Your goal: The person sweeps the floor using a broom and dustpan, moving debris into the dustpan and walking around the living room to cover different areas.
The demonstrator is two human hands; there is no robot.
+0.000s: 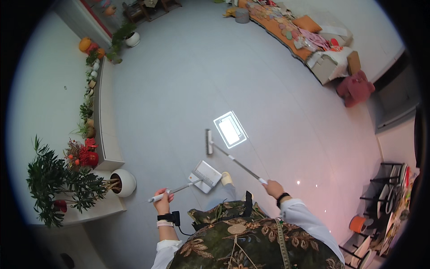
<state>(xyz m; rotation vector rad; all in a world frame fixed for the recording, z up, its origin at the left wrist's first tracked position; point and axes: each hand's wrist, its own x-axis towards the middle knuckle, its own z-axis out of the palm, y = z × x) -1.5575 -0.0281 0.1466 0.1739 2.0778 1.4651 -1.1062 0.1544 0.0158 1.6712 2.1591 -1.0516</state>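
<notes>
My left hand grips the upper end of the handle of a white long-handled dustpan. The dustpan rests on the grey floor in front of my feet, and a row of comb-like teeth shows across it. My right hand is closed around the metal pole of a broom with a white head and dark bristles. The broom head is at the floor, beyond the dustpan and apart from it. A bright rectangular light reflection lies on the floor just right of the broom head.
A white planter with a leafy plant stands left, beside a low ledge lined with potted plants. A covered sofa and a dark pink plush toy are at upper right. Chairs and an orange stool stand at lower right.
</notes>
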